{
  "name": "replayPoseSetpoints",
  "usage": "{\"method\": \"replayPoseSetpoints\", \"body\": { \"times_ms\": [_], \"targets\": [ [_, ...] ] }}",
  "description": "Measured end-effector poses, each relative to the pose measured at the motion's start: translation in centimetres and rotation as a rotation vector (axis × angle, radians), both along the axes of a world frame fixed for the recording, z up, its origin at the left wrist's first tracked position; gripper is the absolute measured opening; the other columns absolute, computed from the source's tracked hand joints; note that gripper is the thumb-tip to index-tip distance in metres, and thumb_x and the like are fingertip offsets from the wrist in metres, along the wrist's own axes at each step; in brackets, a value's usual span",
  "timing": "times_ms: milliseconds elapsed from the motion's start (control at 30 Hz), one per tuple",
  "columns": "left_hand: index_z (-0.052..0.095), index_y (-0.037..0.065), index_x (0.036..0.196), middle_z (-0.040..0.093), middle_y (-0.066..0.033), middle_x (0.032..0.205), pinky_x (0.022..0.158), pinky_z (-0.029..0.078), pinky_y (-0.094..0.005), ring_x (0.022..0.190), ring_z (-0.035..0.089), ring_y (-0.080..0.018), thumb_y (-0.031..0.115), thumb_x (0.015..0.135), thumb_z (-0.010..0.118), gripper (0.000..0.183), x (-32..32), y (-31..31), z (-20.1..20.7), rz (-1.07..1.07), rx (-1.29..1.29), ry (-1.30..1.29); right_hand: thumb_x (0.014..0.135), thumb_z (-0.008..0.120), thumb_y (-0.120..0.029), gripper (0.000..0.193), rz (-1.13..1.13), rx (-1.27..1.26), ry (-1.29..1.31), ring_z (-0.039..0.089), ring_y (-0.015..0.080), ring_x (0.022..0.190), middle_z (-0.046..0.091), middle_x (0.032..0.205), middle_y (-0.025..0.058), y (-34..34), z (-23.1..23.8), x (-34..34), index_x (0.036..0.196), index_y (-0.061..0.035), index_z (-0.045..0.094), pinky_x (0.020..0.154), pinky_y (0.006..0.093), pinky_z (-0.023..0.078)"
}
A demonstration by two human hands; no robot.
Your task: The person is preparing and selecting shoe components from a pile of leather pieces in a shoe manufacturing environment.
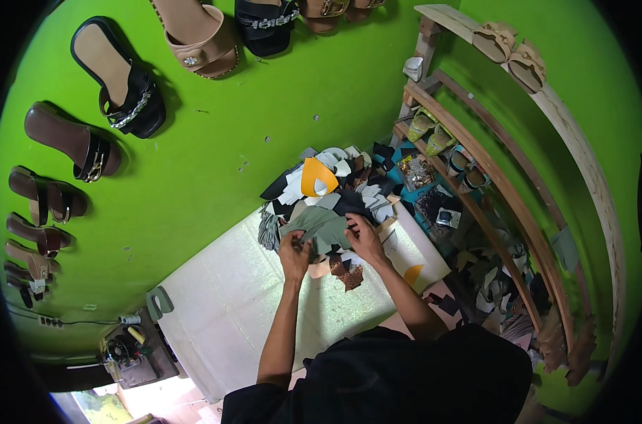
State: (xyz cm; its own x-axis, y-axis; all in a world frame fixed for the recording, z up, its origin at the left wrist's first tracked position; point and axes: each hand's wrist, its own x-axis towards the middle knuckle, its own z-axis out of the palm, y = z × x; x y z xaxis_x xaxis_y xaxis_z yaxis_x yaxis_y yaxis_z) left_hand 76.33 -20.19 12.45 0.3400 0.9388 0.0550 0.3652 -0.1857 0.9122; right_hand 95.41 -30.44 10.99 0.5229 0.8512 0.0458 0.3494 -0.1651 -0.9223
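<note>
A heap of cut material scraps (335, 169) lies at the far end of a white table. My left hand (295, 257) has its fingers curled on the near left edge of a grey-green material piece (319, 227). My right hand (364, 239) grips the right side of the same grey-green material, next to black scraps. The fingertips of both hands are partly lost among the folds. An orange piece (317, 177) with a white patch rests on top of the heap. Brown patterned scraps (347, 274) lie just nearer than my hands.
The white table (222, 290) stands against a green wall hung with sandals (116, 85). On the right, a wooden rack (505, 184) holds more shoes (434, 134). Bagged small parts (416, 173) and further scraps lie beside it. A small machine (126, 350) stands at lower left.
</note>
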Motion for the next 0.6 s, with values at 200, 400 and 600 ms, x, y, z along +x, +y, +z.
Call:
{"method": "replayPoseSetpoints", "body": {
  "times_ms": [200, 400, 600],
  "targets": [
    [0.067, -0.002, 0.094, 0.063, -0.0147, 0.089, 0.071, 0.051, -0.0340, 0.076, 0.063, -0.0250, 0.003, 0.083, 0.072, 0.013, 0.6, 0.4, 0.0, 0.054, 0.076, 0.040, 0.090, 0.064, -0.011, 0.040, -0.012, -0.082, -0.252, 0.064, 0.0357, 0.096, 0.060, 0.113, 0.0182, 1.1, -0.5, 0.2, 0.129, -0.0044, 0.056, 0.083, 0.0426, 0.052],
    [0.068, 0.000, 0.091, 0.064, -0.0125, 0.087, 0.069, 0.049, -0.0332, 0.075, 0.061, -0.0234, 0.003, 0.083, 0.073, 0.010, -0.1, -0.1, 0.4, 0.049, 0.154, 0.046, 0.088, 0.066, -0.008, 0.024, -0.020, -0.036, -0.225, 0.062, 0.0365, 0.097, 0.060, 0.107, 0.0164, 1.7, 0.0, 0.5, 0.110, -0.0029, 0.059, 0.082, 0.0440, 0.050],
    [0.068, 0.000, 0.090, 0.065, -0.0129, 0.091, 0.073, 0.050, -0.0349, 0.082, 0.063, -0.0258, 0.005, 0.082, 0.074, 0.011, -1.1, -0.8, 4.4, -0.032, 0.185, 0.078, 0.088, 0.067, -0.009, 0.017, 0.019, 0.025, -0.198, 0.061, 0.0323, 0.098, 0.061, 0.101, 0.0136, 0.4, 2.4, 1.5, 0.100, -0.0027, 0.057, 0.081, 0.0411, 0.049]
  ]
}}
